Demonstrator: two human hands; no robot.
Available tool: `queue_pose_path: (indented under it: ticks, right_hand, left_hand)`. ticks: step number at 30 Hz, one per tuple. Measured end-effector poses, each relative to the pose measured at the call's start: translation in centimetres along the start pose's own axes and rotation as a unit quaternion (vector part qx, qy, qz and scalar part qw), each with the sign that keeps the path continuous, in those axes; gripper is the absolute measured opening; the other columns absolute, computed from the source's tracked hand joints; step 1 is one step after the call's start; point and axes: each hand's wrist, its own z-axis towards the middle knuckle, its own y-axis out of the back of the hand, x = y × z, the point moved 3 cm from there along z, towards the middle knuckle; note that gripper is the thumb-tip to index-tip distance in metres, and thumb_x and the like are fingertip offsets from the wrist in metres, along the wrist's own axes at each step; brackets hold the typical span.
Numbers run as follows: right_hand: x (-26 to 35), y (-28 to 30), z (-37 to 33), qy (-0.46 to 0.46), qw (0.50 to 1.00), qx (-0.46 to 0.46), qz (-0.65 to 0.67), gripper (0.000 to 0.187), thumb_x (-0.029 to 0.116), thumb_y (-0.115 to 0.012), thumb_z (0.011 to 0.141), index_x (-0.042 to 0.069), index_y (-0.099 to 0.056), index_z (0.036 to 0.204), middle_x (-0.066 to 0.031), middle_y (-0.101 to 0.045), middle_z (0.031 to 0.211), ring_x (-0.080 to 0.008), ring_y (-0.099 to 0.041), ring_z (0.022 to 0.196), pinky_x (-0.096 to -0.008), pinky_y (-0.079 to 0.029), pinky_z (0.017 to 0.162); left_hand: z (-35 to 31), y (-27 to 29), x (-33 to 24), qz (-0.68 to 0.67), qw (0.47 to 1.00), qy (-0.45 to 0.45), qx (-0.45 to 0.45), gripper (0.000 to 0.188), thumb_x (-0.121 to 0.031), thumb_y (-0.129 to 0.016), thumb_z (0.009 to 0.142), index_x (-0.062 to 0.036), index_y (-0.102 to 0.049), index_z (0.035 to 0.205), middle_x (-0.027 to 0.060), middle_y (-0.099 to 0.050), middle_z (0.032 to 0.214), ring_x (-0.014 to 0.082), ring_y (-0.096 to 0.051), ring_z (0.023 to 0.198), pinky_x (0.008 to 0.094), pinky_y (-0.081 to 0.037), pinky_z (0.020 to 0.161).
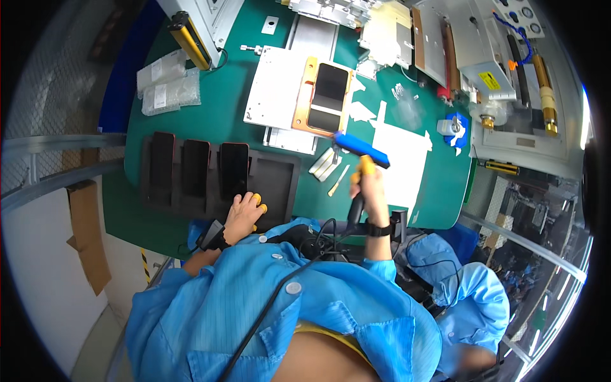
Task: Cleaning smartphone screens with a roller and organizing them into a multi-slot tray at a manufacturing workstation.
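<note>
My right hand [372, 190] is wrapped round the black handle of a roller with a blue barrel [361, 149]; yellow finger covers show on it. The barrel lies at a slant near the lower right corner of an orange fixture [304, 95]. Set in that fixture is a dark phone [331, 86]. My left hand [244, 215], also with yellow finger covers, rests at the front edge of a black tray [270, 184]. Its fingers are slightly apart, close to the lower end of the nearest phone [234, 167]. Two more phones [195, 167] lie to the left in the tray.
The fixture sits on a white plate [270, 86] over a metal rail. White paper [398, 169], a small knife [338, 181] and white strips [326, 164] lie nearby. Bubble-wrap packs [170, 89] are at the far left. Machinery [484, 51] stands right. A person in blue [474, 299] is at lower right.
</note>
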Motion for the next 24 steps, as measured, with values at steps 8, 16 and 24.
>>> queue_pose_path:
  ticks: [8,16,24]
  right_hand:
    - [-9.1,8.0,7.2,-0.017,0.981,-0.195,0.000,0.024,0.024,-0.041,0.089,0.002,-0.041,0.079,-0.0066,-0.045,0.052,-0.0150,-0.043,0.035,-0.0281,-0.037,0.031]
    - [-14.6,15.0,11.5,0.122,0.914,-0.386,0.002,0.034,0.029,-0.041,0.089,-0.005,-0.045,0.089,-0.0143,-0.054,0.066,-0.0231,-0.053,0.052,-0.0354,-0.043,0.048]
    - [-15.9,10.1,6.9,0.177,0.842,-0.493,-0.126,0.039,0.032,-0.042,0.087,-0.007,-0.052,0.086,-0.0241,-0.057,0.068,-0.0366,-0.056,0.059,-0.0423,-0.044,0.053]
  left_hand:
    - [0.2,-0.8,-0.8,0.013,0.998,-0.051,0.035,0.026,-0.008,-0.065,0.054,-0.0076,-0.060,0.079,0.0076,-0.047,0.089,0.0230,-0.041,0.095,0.0360,-0.030,0.078]
    - [-0.2,-1.5,-0.7,0.030,0.997,-0.042,0.064,0.031,-0.013,-0.068,0.052,-0.0097,-0.060,0.082,0.0069,-0.049,0.095,0.0248,-0.040,0.100,0.0410,-0.030,0.080]
    - [0.1,-1.3,-0.5,0.074,0.995,0.006,0.072,0.035,-0.017,-0.072,0.050,-0.0108,-0.061,0.083,0.0076,-0.049,0.097,0.0257,-0.039,0.102,0.0436,-0.027,0.082]
